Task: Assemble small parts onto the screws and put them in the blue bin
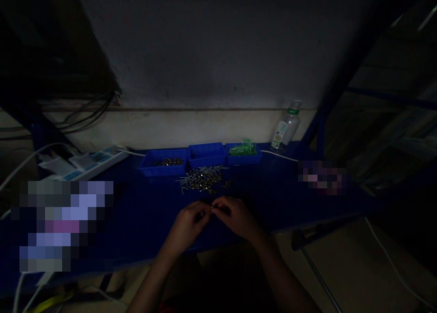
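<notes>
My left hand [195,215] and my right hand [232,213] meet fingertip to fingertip over the front of the blue table. Between their pinched fingers is a tiny brass-coloured piece [212,206], too small and dark to name. Both hands are closed on it. Just beyond them lies a loose pile of screws and small brass-coloured metal parts [204,179]. Behind the pile stand three blue bins: the left bin [164,170] has small metal parts in it, the middle bin [206,159] shows no contents, and the right bin [243,159] holds green plastic material [245,147].
A clear bottle [286,128] with a green-banded neck leans near the wall at the back right. A white power strip [99,163] with plugs and cables lies at the back left. Blurred-out items sit at both sides of the table [136,231].
</notes>
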Demonstrator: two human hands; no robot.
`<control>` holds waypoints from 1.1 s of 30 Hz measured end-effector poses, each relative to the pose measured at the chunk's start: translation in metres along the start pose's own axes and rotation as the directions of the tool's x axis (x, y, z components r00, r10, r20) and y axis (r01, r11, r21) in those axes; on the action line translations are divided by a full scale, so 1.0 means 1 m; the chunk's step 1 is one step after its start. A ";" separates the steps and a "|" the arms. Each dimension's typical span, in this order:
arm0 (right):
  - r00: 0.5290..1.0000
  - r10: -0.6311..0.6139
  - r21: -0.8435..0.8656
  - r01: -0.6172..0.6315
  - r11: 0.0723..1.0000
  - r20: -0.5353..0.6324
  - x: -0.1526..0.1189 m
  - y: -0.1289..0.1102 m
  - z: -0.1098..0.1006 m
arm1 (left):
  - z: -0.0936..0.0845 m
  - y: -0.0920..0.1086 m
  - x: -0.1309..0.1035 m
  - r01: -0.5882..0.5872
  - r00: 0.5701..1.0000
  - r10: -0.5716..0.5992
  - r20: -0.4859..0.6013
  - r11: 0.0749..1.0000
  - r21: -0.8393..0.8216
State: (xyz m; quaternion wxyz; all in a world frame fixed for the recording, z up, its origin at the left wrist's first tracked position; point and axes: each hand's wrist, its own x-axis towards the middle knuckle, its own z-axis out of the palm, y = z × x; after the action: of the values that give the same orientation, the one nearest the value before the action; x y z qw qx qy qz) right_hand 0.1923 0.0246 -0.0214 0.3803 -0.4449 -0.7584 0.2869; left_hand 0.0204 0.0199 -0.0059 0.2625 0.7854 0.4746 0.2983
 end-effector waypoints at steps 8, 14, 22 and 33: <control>1.000 0.000 0.020 0.000 1.000 0.006 0.000 0.000 0.000 | 0.001 -0.002 0.000 0.007 1.000 -0.007 0.020 1.000 0.003; 1.000 -0.012 0.018 0.012 1.000 -0.003 0.000 -0.002 0.000 | 0.000 -0.002 0.000 0.009 1.000 -0.009 0.025 1.000 -0.005; 0.999 -0.025 0.018 0.025 1.000 -0.029 -0.001 -0.001 -0.001 | 0.000 -0.004 0.000 0.005 1.000 -0.005 0.030 1.000 0.010; 0.998 -0.032 0.023 0.033 0.999 -0.047 -0.002 -0.002 -0.002 | -0.001 -0.001 0.000 -0.029 0.999 0.030 0.036 0.999 -0.027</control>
State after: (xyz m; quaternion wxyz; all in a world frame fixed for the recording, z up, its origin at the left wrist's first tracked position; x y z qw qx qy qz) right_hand 0.1939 0.0224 -0.0195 0.4077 -0.4346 -0.7529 0.2792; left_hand 0.0195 0.0206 -0.0059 0.2771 0.7941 0.4542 0.2938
